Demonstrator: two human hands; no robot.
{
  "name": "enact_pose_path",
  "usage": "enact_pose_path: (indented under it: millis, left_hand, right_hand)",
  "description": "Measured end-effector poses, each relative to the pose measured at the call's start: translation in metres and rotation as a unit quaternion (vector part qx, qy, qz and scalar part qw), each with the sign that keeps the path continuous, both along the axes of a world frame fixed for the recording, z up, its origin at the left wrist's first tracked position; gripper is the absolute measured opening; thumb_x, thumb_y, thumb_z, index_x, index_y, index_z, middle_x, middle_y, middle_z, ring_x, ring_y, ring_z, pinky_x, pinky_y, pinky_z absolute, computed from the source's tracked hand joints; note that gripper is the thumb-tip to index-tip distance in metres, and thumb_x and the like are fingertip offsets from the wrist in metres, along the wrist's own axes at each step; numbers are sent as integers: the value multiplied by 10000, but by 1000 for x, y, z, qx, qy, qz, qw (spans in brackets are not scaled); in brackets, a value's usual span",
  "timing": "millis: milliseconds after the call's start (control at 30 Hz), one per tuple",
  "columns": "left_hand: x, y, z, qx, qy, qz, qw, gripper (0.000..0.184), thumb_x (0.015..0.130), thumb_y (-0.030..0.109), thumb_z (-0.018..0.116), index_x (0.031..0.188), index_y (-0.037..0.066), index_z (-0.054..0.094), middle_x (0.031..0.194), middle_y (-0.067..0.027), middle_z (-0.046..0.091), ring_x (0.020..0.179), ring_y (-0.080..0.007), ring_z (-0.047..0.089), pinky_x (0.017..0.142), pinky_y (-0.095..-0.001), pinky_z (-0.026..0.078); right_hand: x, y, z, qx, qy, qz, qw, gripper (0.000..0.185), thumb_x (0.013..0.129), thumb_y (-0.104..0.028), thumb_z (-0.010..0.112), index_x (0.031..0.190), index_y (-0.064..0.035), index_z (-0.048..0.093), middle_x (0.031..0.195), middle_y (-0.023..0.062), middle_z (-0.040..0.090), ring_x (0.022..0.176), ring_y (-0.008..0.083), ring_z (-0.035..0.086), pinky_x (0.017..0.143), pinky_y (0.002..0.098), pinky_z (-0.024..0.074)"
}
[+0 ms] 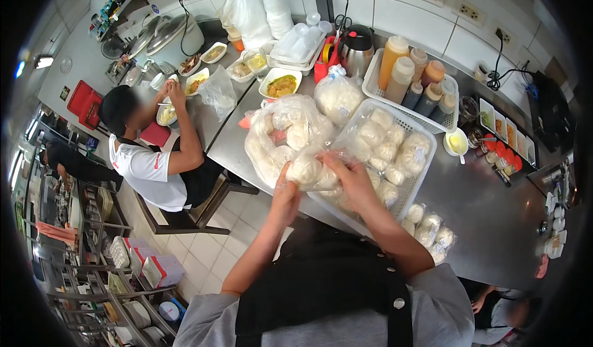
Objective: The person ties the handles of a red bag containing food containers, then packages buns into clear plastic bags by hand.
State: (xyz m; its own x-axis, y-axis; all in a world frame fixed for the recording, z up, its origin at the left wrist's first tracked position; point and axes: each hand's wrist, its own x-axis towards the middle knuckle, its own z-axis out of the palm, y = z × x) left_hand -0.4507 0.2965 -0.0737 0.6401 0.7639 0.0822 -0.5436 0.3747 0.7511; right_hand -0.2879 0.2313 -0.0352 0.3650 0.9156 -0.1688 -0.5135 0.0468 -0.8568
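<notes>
Between my two hands is a small clear plastic bag with white buns (304,169) in it. My left hand (285,195) grips its left side, thumb up against a bun. At the bag's right end, the fingers of my right hand (349,180) are closed on the plastic. Just behind and to the left lies a large open clear bag (262,146) with more white buns inside. My right hand is over the near left part of a white perforated basket (426,180), which holds several bagged buns (383,135).
Bagged buns (429,232) lie by the basket's near right corner. Behind stand a basket of sauce bottles (395,69), a steel jug (356,50) and a tied bag (338,97). A seated person (148,155) eats at the left; another person (503,316) is at the lower right.
</notes>
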Motion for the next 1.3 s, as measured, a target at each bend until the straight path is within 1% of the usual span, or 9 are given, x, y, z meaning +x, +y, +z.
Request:
enact_pose_path:
  millis: [133, 233, 467, 633, 733, 800, 900, 1133, 1300]
  left_hand:
    - [-12, 25, 28, 163, 127, -83, 975, 899, 814, 461, 751, 1461, 31, 300, 1432, -104, 456, 1289, -205, 465, 1081, -355, 343]
    - [-6, 15, 40, 169, 199, -77, 962, 623, 888, 370, 695, 1359, 21, 484, 1278, -92, 596, 1140, -165, 568, 978, -321, 426]
    - [2, 7, 27, 1, 176, 83, 981, 279, 976, 224, 591, 1067, -9, 713, 975, -58, 721, 909, -119, 638, 850, -279, 480]
    - [12, 7, 49, 92, 191, 115, 971, 434, 949, 190, 614, 1323, -11, 527, 1299, -102, 568, 1178, -183, 536, 1007, -317, 401]
    - [3, 18, 70, 253, 226, 206, 918, 764, 864, 216, 703, 1487, 46, 296, 1532, -118, 293, 1395, -221, 322, 1147, -419, 239]
    - [2, 17, 92, 342, 228, 270, 871, 765, 794, 268, 767, 1436, 68, 402, 1434, -127, 442, 1353, -245, 404, 1125, -458, 260]
    - [9, 5, 129, 612, 410, 230, 636, 693, 721, 328, 824, 1308, 76, 554, 1045, -56, 669, 1018, -249, 597, 976, -388, 358]
    - [9, 30, 126, 401, 361, 287, 792, 276, 819, 95, 746, 1074, 25, 669, 776, -23, 660, 751, -138, 608, 871, -293, 433]
    - [-26, 67, 128, 346, 180, 338, 857, 128, 885, 102, 677, 963, 1, 664, 1254, -101, 579, 1155, -158, 532, 1002, -312, 388]
  right_hand:
    - [17, -12, 25, -17, -254, 18, 967, 254, 886, -220, 708, 1047, -27, 675, 936, 27, 668, 881, 94, 590, 787, 270, 475]
    - [16, -10, 25, -57, -310, 63, 947, 258, 831, -232, 766, 998, -48, 697, 836, 20, 653, 784, 95, 574, 756, 266, 470]
    - [25, -8, 13, 31, -219, 128, 967, 493, 812, -308, 773, 1180, -29, 601, 974, 55, 644, 879, 126, 578, 788, 287, 477]
    - [20, -17, 24, -29, -272, 146, 951, 510, 810, -254, 782, 1208, -26, 559, 1068, 57, 608, 969, 137, 566, 835, 287, 472]
    - [25, -18, 18, -10, -329, 128, 936, 507, 799, -254, 783, 1189, -15, 565, 1063, 72, 609, 983, 150, 567, 855, 300, 472]
    - [24, -21, 20, -18, -368, 128, 921, 521, 788, -267, 786, 1182, -9, 565, 1064, 96, 614, 978, 178, 583, 855, 308, 475]
    - [11, -22, 14, -9, -486, 98, 869, 547, 766, -289, 789, 1173, -1, 564, 1071, 141, 623, 972, 237, 612, 856, 327, 480]
    - [9, -31, 31, -19, -455, 138, 880, 536, 722, -300, 785, 1158, -60, 586, 1075, 161, 626, 989, 340, 614, 861, 408, 479]
    - [28, -33, 11, 3, -381, 118, 917, 456, 794, -239, 768, 1172, -63, 583, 1034, 93, 638, 946, 199, 613, 818, 326, 485]
